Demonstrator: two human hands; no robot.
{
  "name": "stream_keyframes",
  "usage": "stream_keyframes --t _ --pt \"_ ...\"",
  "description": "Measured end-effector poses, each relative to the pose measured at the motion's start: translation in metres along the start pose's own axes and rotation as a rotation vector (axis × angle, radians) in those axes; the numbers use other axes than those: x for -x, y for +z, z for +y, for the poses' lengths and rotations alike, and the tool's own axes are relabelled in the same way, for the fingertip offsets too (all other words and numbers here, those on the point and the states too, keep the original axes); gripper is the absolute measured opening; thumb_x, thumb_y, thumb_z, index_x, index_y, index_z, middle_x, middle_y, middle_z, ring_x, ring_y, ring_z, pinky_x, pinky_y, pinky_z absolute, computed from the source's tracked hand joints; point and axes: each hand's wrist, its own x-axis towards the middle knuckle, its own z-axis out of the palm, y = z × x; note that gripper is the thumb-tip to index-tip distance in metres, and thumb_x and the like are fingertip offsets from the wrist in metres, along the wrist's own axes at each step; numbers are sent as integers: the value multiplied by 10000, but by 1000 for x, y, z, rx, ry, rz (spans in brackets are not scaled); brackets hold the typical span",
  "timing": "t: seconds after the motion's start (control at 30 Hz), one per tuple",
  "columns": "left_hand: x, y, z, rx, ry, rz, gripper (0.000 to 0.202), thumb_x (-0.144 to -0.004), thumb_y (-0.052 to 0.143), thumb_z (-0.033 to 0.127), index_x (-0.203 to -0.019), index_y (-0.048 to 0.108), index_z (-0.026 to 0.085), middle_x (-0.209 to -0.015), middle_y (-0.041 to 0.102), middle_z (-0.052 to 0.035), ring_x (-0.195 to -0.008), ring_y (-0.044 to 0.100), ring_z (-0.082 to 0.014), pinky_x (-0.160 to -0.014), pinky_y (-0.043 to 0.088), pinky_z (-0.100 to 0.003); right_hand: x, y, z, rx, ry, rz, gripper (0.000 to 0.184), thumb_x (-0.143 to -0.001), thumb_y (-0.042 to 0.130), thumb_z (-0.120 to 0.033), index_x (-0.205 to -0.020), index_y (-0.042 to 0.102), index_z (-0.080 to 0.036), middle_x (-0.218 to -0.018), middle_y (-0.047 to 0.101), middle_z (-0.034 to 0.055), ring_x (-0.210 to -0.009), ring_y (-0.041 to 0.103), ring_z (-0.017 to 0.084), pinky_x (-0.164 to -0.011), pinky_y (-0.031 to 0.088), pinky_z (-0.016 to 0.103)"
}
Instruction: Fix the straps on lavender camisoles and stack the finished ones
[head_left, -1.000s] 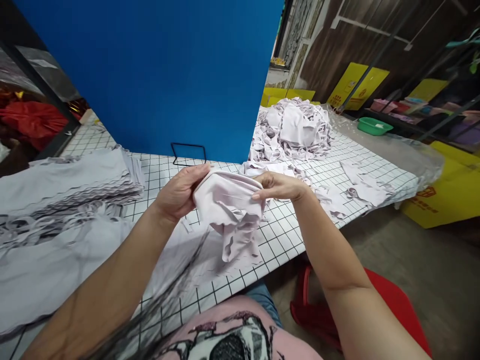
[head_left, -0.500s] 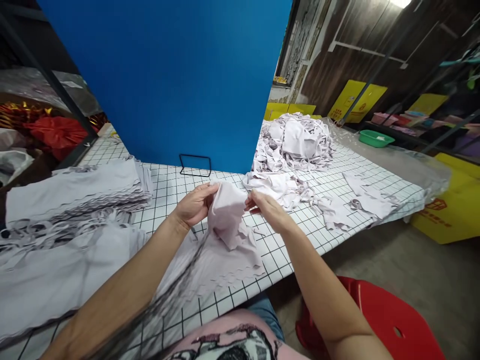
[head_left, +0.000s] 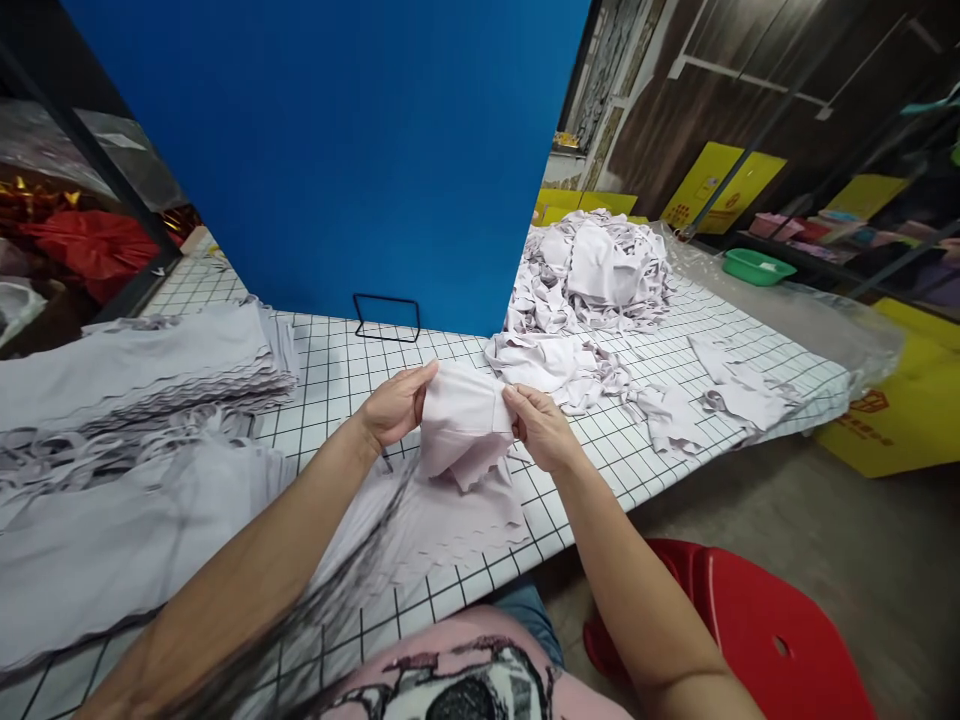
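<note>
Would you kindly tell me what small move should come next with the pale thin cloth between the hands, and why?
Probably draw the left hand and right hand slightly apart to straighten the pale thin cloth: both hold its upper part, while its lower part hangs in loose folds over the pale, wavy-edged fabric layers.

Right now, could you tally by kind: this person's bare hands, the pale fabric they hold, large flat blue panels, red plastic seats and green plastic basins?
Bare left hand and bare right hand: 2
Held piece of pale fabric: 1
Large flat blue panel: 1
Red plastic seat: 1
Green plastic basin: 1
Total: 6
</note>
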Motion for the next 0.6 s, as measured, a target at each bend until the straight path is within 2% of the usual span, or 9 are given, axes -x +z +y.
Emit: stream_keyframes --t 0.07,0.13,0.2,0.27,0.33,0.4,0.43,0.5,0.6 --pt "-2 0 -4 -95 -25 -26 362 -920 560 456 -980 701 128 -955 725 -126 -880 678 -235 -753 546 -330 -2 1 3 -37 15 31 409 -756 725 -545 -691 543 -184 -562 392 -67 -478 320 60 -424 282 184" --pt "-1 2 -8 -290 -12 17 413 -887 582 514 -1029 682 139 -991 710 -123 -903 660 -244 -773 534 -353 -4 0 4 -68 28 71 410 -737 744 -538 -688 543 -184 -548 407 -68 -467 334 58 -425 299 183" --pt "1 7 -12 -573 148 173 471 -843 634 532 -1129 639 158 -1084 678 -115 -958 632 -248 -816 514 -380 -6 -1 3 -81 46 105 408 -724 754 -536 -699 556 -180 -541 420 -67 -462 352 57 -433 325 183" --pt "5 14 -15 -864 438 269 527 -798 695 510 -1200 601 182 -1163 636 -103 -1031 591 -250 -884 487 -404 -10 -1 3 -79 63 118 409 -716 755 -545 -720 575 -177 -537 431 -66 -464 378 61 -448 357 187" --pt "7 23 -17 -1098 692 179 504 -780 728 466 -1193 614 199 -1168 616 -93 -1081 549 -256 -946 452 -426 -13 -1 3 -82 77 116 417 -702 759 -554 -726 583 -177 -536 439 -64 -466 392 65 -454 373 192" --pt "7 32 -18 -1237 801 24 398 -793 723 425 -1122 660 211 -1108 616 -86 -1069 534 -261 -951 439 -432 -16 1 4 -93 82 110 424 -691 768 -550 -698 563 -179 -539 440 -64 -468 385 63 -451 365 188" --pt "6 34 -18 -1254 812 -17 370 -800 716 416 -1108 671 216 -1093 612 -85 -1064 533 -262 -943 439 -427 -17 2 4 -97 82 107 423 -691 770 -544 -692 558 -179 -546 444 -63 -474 383 62 -452 360 186" --pt "3 35 -17 -1174 763 -1 401 -816 696 428 -1160 654 225 -1135 596 -90 -1069 542 -257 -923 446 -393 -18 4 4 -107 70 86 397 -710 763 -530 -722 581 -177 -585 481 -51 -509 409 68 -476 374 187" --pt "-2 25 -19 -934 493 187 475 -843 634 524 -1200 625 211 -1191 606 -98 -1048 573 -249 -842 456 -330 -15 4 1 -139 8 25 341 -766 727 -502 -792 618 -180 -674 535 -27 -586 462 83 -541 407 201"
